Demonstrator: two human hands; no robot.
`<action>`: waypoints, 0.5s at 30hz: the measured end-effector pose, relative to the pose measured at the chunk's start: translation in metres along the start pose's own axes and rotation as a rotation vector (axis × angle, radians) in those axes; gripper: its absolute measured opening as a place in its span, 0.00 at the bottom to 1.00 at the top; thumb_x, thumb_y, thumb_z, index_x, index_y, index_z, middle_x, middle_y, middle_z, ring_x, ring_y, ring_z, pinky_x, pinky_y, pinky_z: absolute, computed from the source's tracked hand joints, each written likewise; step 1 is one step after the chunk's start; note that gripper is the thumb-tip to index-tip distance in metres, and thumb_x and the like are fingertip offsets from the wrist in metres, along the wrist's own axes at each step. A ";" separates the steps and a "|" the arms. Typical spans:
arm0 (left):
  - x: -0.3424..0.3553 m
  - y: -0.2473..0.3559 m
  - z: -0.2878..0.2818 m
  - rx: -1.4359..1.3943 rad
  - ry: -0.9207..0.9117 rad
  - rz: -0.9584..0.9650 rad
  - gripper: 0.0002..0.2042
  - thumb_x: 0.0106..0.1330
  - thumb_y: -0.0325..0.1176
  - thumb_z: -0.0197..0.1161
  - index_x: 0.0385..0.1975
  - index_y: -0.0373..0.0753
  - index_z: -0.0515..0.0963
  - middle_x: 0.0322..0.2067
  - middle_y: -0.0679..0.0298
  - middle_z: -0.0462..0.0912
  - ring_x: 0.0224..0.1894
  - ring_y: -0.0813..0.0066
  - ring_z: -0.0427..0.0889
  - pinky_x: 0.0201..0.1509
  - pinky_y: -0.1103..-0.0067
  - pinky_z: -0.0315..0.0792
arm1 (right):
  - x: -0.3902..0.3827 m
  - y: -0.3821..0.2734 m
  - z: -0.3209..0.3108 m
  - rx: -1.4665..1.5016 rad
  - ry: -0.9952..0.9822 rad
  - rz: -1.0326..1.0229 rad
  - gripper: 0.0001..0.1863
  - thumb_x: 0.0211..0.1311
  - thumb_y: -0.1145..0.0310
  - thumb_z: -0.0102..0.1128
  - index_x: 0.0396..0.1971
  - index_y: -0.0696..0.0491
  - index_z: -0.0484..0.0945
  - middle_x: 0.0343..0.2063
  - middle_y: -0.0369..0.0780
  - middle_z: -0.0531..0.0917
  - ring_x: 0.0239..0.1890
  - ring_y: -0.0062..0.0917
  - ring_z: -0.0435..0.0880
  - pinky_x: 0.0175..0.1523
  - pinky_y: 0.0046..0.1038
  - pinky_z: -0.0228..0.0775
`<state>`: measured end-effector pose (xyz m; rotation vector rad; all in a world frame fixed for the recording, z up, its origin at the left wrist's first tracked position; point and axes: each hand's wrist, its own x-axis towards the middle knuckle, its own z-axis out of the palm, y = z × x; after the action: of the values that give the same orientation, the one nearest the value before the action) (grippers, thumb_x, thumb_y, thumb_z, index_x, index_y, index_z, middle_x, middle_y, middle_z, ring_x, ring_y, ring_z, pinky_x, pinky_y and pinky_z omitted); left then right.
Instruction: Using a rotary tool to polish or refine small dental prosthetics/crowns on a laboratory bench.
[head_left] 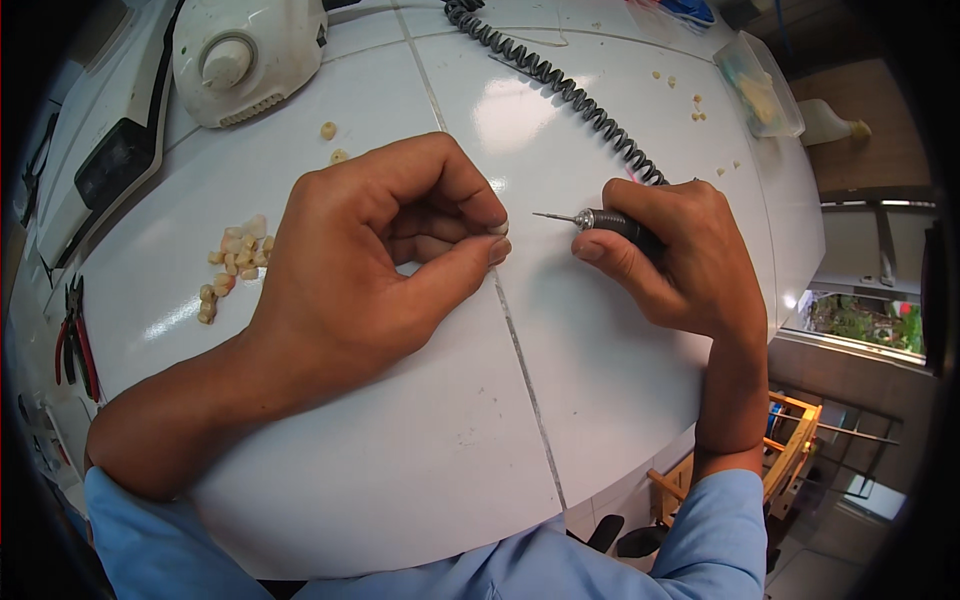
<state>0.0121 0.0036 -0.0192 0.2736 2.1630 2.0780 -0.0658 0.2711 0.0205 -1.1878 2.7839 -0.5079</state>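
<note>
Both hands grip: left hand (385,255) pinches a mostly hidden tooth (498,228), right hand (680,255) hides the handpiece (612,222).

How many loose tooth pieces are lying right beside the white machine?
2 small tooth pieces: one just below the white machine, the other slightly lower right. A separate pile lies left of the left hand; others may be hidden.

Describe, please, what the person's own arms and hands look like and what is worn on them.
Both hands, the left hand and the right hand, are bare: no gloves, rings or watch show. The forearms are bare too, with light blue sleeves ending near the elbows.
</note>
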 end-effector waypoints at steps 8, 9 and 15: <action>0.002 -0.002 0.002 0.041 0.023 0.036 0.07 0.74 0.17 0.68 0.48 0.30 0.81 0.44 0.62 0.86 0.48 0.78 0.91 0.60 0.79 0.87 | 0.000 0.006 0.001 0.028 -0.038 -0.037 0.27 0.72 0.48 0.73 0.23 0.56 0.81 0.12 0.44 0.73 0.15 0.41 0.73 0.26 0.39 0.63; 0.001 -0.003 0.000 0.072 0.004 0.030 0.07 0.74 0.18 0.68 0.49 0.30 0.81 0.44 0.62 0.86 0.48 0.78 0.91 0.60 0.79 0.87 | 0.000 0.006 0.000 0.038 -0.060 -0.050 0.24 0.72 0.52 0.74 0.26 0.57 0.81 0.13 0.45 0.71 0.15 0.40 0.70 0.26 0.38 0.61; 0.001 -0.002 -0.001 0.041 -0.015 0.035 0.06 0.78 0.21 0.65 0.50 0.30 0.82 0.44 0.62 0.88 0.48 0.77 0.91 0.56 0.79 0.88 | -0.002 0.007 0.001 0.044 -0.018 -0.106 0.22 0.69 0.53 0.77 0.26 0.57 0.81 0.14 0.45 0.73 0.16 0.41 0.74 0.26 0.38 0.63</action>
<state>0.0109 0.0027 -0.0215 0.3335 2.2097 2.0447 -0.0692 0.2769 0.0171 -1.3283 2.6908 -0.5606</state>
